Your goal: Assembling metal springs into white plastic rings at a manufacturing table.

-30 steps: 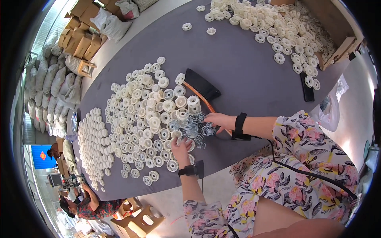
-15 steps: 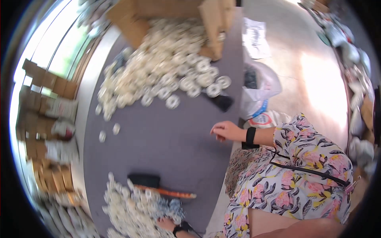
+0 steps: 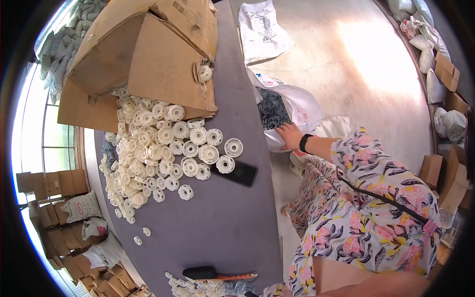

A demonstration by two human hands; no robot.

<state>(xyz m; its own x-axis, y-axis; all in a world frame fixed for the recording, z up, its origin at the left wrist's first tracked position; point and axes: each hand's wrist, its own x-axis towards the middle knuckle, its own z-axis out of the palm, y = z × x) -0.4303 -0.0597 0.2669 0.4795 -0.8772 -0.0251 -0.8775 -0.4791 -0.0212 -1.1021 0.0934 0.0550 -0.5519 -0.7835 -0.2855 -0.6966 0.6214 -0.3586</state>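
Note:
My right hand [image 3: 291,134], with a black band on its wrist, reaches across the near rim of a white sack [image 3: 300,101]. Its fingers are spread and rest against the sack's edge beside the contents. Inside the sack lie many dark grey rings [image 3: 272,111], tangled together. My left hand is below the lower edge of the picture; only part of its black wristband shows there. Close to that band are small white plastic parts [image 3: 190,287], clear bluish pieces [image 3: 236,288], and an orange-and-black long tool [image 3: 232,276] beside a black object [image 3: 199,272].
A large open cardboard box [image 3: 170,64] lies on the grey table [image 3: 222,218], spilling white round plastic parts [image 3: 148,143]. A black phone [image 3: 242,174] lies by the pile. Another white sack [image 3: 264,32] is on the floor. Cartons [image 3: 52,183] line the left wall.
The view has swung to the right, so the table's contents sit lower in the picture. My right hand has gone from above the table's edge to the sack. My left hand has left the view.

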